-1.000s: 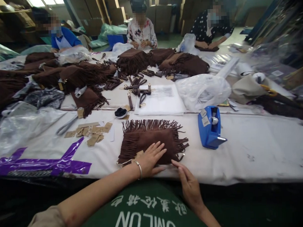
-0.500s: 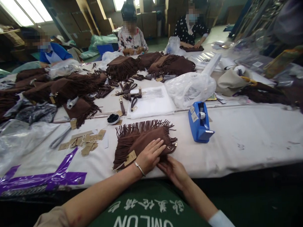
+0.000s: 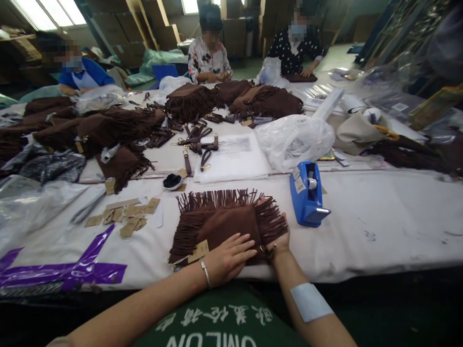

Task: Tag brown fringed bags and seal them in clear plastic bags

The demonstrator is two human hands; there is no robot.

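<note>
A brown fringed suede pouch [image 3: 229,224] lies flat at the table's front edge, its fringe spread along the top and both sides. A tan tag [image 3: 198,250] rests on its lower left corner. My left hand [image 3: 231,257] lies on the lower middle of the pouch, palm down, fingers extended and slightly apart. At the pouch's right end, my right hand [image 3: 281,237] is under the fringe, palm up; the strands cover most of its fingers, and fingertips show near the top edge. A small metal ring is by the right wrist.
A blue tape dispenser [image 3: 310,193] stands right of the pouch. Loose tan tags [image 3: 132,217] and a small dish of black items [image 3: 173,181] are to the left. Beyond lie a white sheet stack [image 3: 234,158], straps, plastic bags and brown pouches. Three people sit across the table.
My right hand has moved from the pouch's lower edge to beneath its right-side fringe, which now spreads over it. My left hand has shifted slightly lower, remaining on the pouch.
</note>
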